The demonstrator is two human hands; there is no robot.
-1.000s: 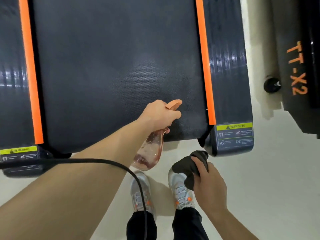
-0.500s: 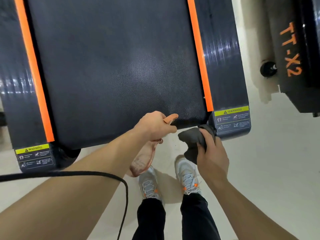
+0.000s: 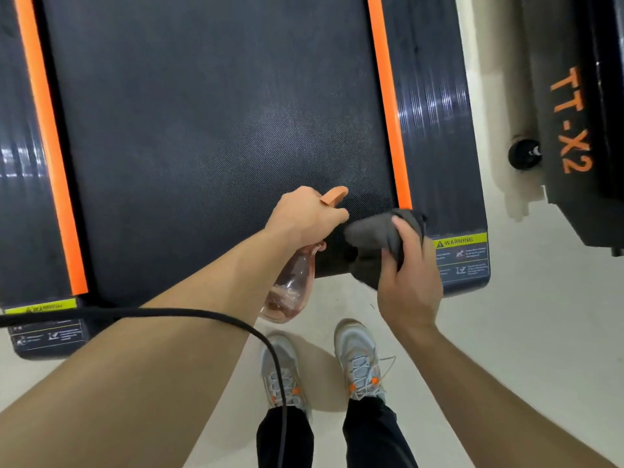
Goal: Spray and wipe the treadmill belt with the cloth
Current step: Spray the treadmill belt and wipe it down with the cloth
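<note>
Where the left orange stripe (image 3: 50,146) ends, a black cable (image 3: 202,314) passes in front of the deck and loops over the left forearm (image 3: 152,349). Keep it from dragging across sprayed surface.

Treadmill belt (image 3: 185,130): dark and textured, with its near end toward the person.

Left grip (image 3: 305,216): fingers curled round the neck of the spray bottle (image 3: 290,292). The bottle is clear pinkish and its body hangs down past the belt's end. The orange nozzle head (image 3: 334,196) points forward over the belt. A paler speckled patch (image 3: 304,140) ahead of the nozzle reads as fresh spray, judged from sheen alone.

Right grip (image 3: 408,275): clamped on the grey cloth (image 3: 371,236), which is bunched. The cloth sits at the belt's near right corner, just beside the right orange stripe (image 3: 388,113). Cannot tell whether it presses the belt or hovers just above.

Step in hand, as I judge it: the start of the wipe. To do it well:
- Flatten the bunch for broader contact.
- Press firmly.
- Stroke from the stripe leftward through the patch in overlapping passes.
- Lift the bottle out of the cloth's path, since the two sit close together.
- Stay off the warning label (image 3: 461,256).
</note>
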